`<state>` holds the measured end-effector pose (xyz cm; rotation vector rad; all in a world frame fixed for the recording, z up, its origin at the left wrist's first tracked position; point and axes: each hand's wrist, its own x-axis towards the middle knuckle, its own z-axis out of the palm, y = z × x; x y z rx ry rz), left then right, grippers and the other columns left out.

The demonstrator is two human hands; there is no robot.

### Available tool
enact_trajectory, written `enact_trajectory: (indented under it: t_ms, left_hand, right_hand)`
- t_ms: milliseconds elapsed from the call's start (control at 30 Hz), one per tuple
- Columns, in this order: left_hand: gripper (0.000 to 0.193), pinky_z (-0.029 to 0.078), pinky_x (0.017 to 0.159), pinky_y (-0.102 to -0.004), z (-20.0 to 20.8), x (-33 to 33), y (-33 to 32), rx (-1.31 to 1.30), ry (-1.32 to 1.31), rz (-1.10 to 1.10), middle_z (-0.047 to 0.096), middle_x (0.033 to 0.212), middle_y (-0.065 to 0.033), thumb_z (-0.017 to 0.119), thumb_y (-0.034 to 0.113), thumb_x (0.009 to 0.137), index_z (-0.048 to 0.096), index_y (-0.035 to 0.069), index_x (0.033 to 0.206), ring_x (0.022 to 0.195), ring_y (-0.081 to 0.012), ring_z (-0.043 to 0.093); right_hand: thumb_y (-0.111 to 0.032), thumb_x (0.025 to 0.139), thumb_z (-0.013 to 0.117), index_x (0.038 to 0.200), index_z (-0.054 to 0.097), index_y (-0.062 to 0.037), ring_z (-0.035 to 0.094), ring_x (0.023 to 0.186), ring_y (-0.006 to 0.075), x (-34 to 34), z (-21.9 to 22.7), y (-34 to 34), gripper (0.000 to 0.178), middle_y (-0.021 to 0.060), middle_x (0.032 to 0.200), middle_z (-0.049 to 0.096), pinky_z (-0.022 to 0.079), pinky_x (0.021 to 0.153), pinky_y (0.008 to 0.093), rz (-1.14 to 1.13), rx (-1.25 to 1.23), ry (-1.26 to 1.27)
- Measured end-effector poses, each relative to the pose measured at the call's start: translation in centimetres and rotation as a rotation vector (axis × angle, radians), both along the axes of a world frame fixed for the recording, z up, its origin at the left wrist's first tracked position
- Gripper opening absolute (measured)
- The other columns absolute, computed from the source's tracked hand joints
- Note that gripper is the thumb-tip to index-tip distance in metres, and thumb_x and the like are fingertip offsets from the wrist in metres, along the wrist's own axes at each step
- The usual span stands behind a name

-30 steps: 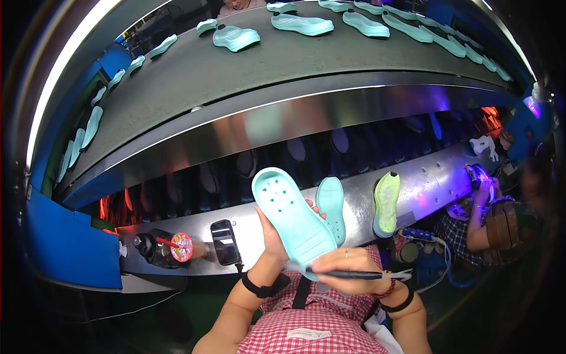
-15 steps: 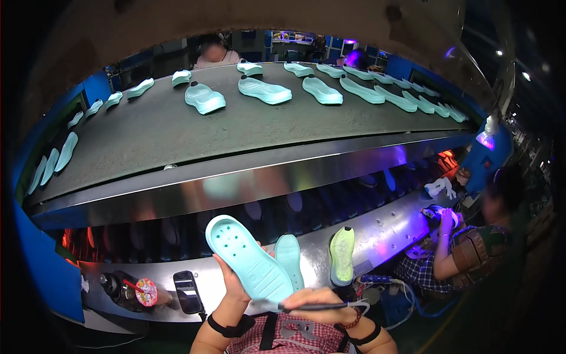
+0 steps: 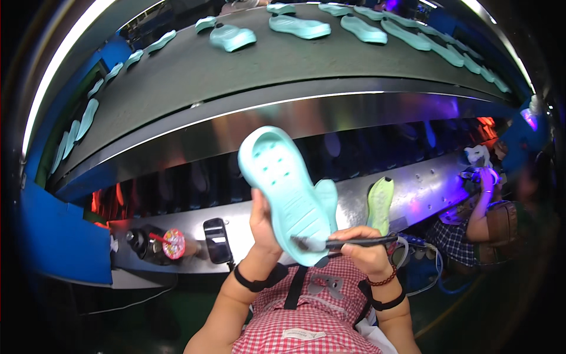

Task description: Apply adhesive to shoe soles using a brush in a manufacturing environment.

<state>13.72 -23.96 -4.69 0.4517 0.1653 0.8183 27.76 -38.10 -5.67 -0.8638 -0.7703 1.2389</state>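
My left hand grips the side edge of a pale turquoise shoe sole, its hollow inner face turned up with small holes at the wide far end. In my right hand is a black-handled brush with a thin pale hose at its back end. The bristles lie over the inner face near the heel, slightly smeared by motion. Just behind the held sole, a second turquoise sole shows in part. To its right, a yellow-green shoe piece rests on the metal ledge.
Beyond the ledge runs a dark conveyor belt bearing several turquoise soles. At left on the ledge are a phone, a cup with a red straw and a dark bottle. A co-worker's arm is at right.
The view has tilted downward. The brush has gone from the sole's near end onto its inner face at the heel. My left hand still holds the sole.
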Motion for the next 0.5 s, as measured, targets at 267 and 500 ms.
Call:
enact_trajectory:
  t_ms: [267, 500]
  left_hand:
    - [0.071, 0.029, 0.099, -0.0493, -1.9, -1.4, -3.1, -0.046, 0.013, -0.120, 0.036, 0.131, -0.0182, 0.021, 0.055, 0.086, 0.023, 0.003, 0.134, 0.115, -0.0364, 0.041]
    - [0.067, 0.033, 0.096, -0.0500, -2.6, -1.1, -2.3, -0.177, -0.179, -0.143, 0.039, 0.128, -0.0206, 0.032, 0.049, 0.085, 0.027, 0.002, 0.132, 0.111, -0.0370, 0.045]
  right_hand:
    - [0.004, 0.076, 0.057, 0.094, 0.059, 0.0058, 0.060, 0.086, 0.0174, -3.0, 0.4, -0.3, 0.017, 0.0159, 0.096, 0.061, 0.047, 0.078, 0.0267, -0.079, 0.023, -0.135]
    - [0.004, 0.071, 0.063, 0.091, 0.062, 0.0025, 0.060, 0.087, 0.0178, -2.4, 1.5, 0.5, 0.020, 0.0145, 0.093, 0.062, 0.047, 0.078, 0.0276, 0.009, 0.239, -0.534]
